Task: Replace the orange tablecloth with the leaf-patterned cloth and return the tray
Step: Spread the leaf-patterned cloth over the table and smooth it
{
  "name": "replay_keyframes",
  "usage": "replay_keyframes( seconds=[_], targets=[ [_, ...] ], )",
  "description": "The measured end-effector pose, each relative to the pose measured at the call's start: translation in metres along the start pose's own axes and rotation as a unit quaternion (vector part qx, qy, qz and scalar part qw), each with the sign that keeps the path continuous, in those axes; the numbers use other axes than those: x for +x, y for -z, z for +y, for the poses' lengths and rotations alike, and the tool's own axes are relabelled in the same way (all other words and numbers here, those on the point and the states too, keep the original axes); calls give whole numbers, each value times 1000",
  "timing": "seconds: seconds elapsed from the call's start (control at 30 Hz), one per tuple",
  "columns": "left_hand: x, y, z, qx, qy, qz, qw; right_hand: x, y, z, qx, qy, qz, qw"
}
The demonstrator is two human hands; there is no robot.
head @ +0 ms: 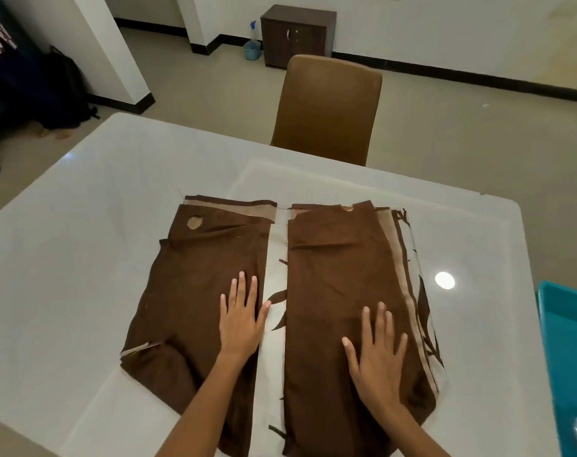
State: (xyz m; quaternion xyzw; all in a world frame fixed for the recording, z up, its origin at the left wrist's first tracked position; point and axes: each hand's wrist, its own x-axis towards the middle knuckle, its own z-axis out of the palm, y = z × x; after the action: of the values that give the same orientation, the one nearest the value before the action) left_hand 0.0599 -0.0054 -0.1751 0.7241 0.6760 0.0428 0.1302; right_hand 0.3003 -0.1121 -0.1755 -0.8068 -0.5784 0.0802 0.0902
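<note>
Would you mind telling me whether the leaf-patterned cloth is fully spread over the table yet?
Not yet: the leaf-patterned cloth is still partly folded, two brown flaps turned inward, with bare table around it.

The desk runs out of the frame at the lower left and along the bottom, so its near edge is not seen. The leaf-patterned cloth is cut off at the bottom edge, and its two brown flaps hide most of the leaf print, which shows only in the middle strip and along the right side. Both forearms leave the frame at the bottom. The teal tray at the right edge is cropped; a clear thing in it at the lower right corner is too blurred to tell. The chair has its seat and legs hidden behind the desk. Dark things at the upper left are too dim to tell.
</note>
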Motion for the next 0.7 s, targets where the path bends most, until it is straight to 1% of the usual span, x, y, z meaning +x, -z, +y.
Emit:
replay_keyframes(
  seconds=[0.07,0.13,0.23,0.37,0.43,0.53,0.63,0.7],
  targets=[
    [0,1,-2,-2,-4,7,1000,23,0,-5,-3,84,-12,996],
    [3,4,-6,-5,-10,15,1000,43,-2,-12,-13,122,-35,992],
    [18,6,-19,-8,-14,27,999,60,-9,-27,-12,116,-50,992],
    [49,13,-33,10,-42,15,999,72,-13,-48,-9,97,-51,994],
    [56,13,-31,16,-34,14,999,74,-10,-51,-1,98,-50,994],
    [39,10,-6,-12,11,37,999,75,-1,-39,23,101,-32,994],
    [7,-5,26,-56,12,17,998,70,-2,-15,14,74,-13,997],
    [-3,-12,33,-43,11,22,999,67,-4,-3,22,59,-12,998]
  ],
)
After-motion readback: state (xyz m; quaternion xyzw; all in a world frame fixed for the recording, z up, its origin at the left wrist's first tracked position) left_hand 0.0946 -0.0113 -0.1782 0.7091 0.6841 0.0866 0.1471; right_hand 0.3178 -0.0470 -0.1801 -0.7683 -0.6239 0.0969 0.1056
